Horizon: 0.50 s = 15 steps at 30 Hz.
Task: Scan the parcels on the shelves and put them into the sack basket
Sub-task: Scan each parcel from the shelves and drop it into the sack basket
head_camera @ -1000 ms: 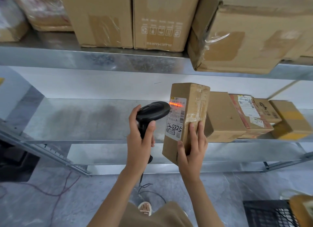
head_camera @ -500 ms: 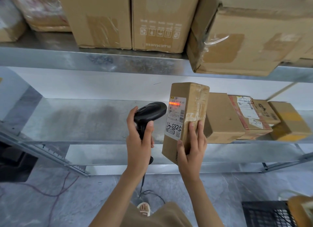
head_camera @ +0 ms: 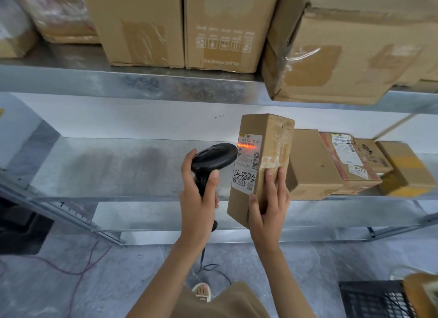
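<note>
Standing upright, label leftward: parcel (head_camera: 263, 161)

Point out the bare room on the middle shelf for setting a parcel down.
The middle shelf is bare from its left end to the scanner. Right of the held parcel, the small boxes crowd it to the right end.

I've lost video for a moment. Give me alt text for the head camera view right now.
The right hand holds a cardboard parcel upright in front of the middle shelf while the left hand aims a black scanner at its label, red light across the barcode. More parcels sit on the shelves; a black basket is at lower right.
</note>
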Motion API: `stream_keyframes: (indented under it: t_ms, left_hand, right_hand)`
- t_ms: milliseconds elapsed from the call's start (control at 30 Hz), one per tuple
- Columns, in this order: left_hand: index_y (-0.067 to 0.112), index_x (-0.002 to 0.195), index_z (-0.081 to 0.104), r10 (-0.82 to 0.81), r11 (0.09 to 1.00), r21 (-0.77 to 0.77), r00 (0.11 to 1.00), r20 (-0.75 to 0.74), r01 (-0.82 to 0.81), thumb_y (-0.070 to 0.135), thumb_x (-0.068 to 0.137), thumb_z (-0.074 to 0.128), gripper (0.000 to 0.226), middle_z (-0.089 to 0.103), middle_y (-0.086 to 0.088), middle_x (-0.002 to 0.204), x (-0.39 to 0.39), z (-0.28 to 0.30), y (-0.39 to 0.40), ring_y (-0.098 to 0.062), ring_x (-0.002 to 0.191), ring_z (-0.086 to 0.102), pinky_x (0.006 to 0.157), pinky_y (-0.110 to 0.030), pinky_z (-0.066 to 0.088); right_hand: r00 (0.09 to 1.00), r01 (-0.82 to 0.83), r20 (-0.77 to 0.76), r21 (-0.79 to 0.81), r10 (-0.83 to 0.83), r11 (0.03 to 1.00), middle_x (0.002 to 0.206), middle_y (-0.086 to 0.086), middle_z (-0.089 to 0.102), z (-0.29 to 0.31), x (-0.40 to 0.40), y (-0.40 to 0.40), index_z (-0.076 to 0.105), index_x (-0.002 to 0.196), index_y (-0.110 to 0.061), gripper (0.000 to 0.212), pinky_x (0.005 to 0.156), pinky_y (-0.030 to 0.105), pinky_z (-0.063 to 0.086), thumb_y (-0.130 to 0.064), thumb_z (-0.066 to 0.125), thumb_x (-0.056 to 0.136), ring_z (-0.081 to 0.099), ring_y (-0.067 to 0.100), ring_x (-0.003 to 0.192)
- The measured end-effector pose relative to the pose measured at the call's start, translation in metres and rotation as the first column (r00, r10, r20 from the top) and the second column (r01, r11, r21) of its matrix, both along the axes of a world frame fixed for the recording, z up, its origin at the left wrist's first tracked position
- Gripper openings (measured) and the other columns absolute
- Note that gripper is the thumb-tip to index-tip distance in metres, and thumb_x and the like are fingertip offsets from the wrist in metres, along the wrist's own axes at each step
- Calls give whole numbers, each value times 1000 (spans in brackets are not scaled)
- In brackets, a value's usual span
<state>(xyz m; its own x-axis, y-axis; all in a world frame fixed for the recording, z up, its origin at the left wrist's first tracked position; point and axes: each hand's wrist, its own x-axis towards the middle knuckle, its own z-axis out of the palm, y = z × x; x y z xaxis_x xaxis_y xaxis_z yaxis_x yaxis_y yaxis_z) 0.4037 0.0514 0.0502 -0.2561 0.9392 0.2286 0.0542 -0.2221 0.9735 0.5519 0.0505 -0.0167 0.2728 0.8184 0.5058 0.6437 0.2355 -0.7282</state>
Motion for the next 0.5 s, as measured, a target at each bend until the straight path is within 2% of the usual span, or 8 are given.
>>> stream_keyframes:
  t_ms: [233, 367, 500]
  left_hand:
    - [67, 127, 36, -5, 1000, 20, 1000, -2, 5, 41, 98, 54, 43, 65, 5, 78, -1, 5, -5, -14, 49, 50, 52, -24, 47]
    - [65, 129, 36, 1, 1000, 29, 1000, -7, 0, 39, 100, 53, 43, 62, -1, 75, -6, 6, -7, -17, 49, 50, 52, -27, 48]
    - [66, 130, 35, -12, 1000, 29, 1000, -12, 12, 42, 99, 54, 43, 62, -2, 76, -7, 5, -7, -16, 51, 51, 53, -26, 49]
  right_hand:
    - [1000, 7, -14, -10, -7, 1000, 167, -1, 19, 1, 1, -1, 27, 154, -41, 66, 106, 56, 35, -30, 49, 92, 37, 26, 131]
    - [1000, 12, -28, -1, -12, 1000, 167, -2, 19, 1, 2, -1, 25, 154, -46, 68, 107, 49, 36, -30, 49, 92, 35, 18, 129]
    - [999, 8, -52, -13, -9, 1000, 167, -1, 19, 1, 1, -2, 30, 153, -38, 65, 105, 51, 37, -29, 49, 92, 37, 24, 127]
